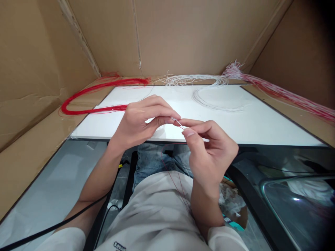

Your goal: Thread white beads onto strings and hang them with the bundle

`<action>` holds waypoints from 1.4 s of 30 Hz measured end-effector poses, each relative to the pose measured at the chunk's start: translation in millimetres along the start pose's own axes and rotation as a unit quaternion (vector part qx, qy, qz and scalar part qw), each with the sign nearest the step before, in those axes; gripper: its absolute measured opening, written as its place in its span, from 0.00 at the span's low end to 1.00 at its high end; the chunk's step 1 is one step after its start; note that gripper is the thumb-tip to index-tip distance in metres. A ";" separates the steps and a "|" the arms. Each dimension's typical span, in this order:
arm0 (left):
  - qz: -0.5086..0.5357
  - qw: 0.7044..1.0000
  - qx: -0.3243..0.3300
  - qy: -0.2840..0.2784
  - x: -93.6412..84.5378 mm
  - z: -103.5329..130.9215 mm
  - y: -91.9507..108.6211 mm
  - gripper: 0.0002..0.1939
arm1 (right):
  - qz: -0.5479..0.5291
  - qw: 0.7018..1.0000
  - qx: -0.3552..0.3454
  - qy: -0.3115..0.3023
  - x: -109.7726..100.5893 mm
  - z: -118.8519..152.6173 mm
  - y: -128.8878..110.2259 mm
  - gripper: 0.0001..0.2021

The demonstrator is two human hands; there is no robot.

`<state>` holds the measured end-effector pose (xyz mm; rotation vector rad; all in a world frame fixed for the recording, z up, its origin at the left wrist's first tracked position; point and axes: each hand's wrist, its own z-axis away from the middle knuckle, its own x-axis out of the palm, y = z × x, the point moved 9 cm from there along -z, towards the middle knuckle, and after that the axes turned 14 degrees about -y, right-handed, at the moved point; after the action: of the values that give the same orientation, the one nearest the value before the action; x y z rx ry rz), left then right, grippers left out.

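Note:
Above the near edge of the white board, my left hand [150, 120] and my right hand [206, 146] meet with fingertips almost touching. Between them runs a short stretch of thin white wire [179, 122], with a bit of red beside it. My left thumb and forefinger pinch its upper left end; a small pale piece at that tip is too small to name. My right thumb and forefinger close on the wire lower down, and a white bit [206, 140] shows behind the thumb. A thin red wire [170, 172] hangs below my hands across the shirt.
On the white board [264, 122] lie a looped red wire bundle [78, 96] at left and a white wire bundle [206, 99] at back. Mixed red-and-white wires [282, 89] line the right side. Cardboard walls [188, 38] enclose the board. A black cable [65, 220] crosses my left forearm.

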<state>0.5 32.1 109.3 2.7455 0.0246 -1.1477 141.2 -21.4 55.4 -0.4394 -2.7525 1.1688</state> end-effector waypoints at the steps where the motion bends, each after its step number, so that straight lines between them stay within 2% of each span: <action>1: -0.003 1.000 0.001 -0.001 0.0 -0.2 0.4 0.05 | 0.000 1.000 0.002 -0.002 0.1 0.1 0.0 0.10; 16: -0.047 0.999 0.010 -0.003 1.0 0.3 5.3 0.09 | 0.011 1.000 0.017 -0.011 0.2 0.9 1.0 0.10; 25: -0.052 0.998 0.017 -0.007 2.6 0.0 7.3 0.08 | 0.007 1.000 -0.008 0.019 -2.4 1.4 1.3 0.07; 42: -0.063 0.998 0.018 -0.009 3.2 -0.4 10.5 0.10 | 0.025 0.999 -0.014 0.018 -0.6 3.0 -1.5 0.08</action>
<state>3.9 21.6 108.8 2.7995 0.1807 -1.2156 140.8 -24.6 54.4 -0.5288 -2.7448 1.1235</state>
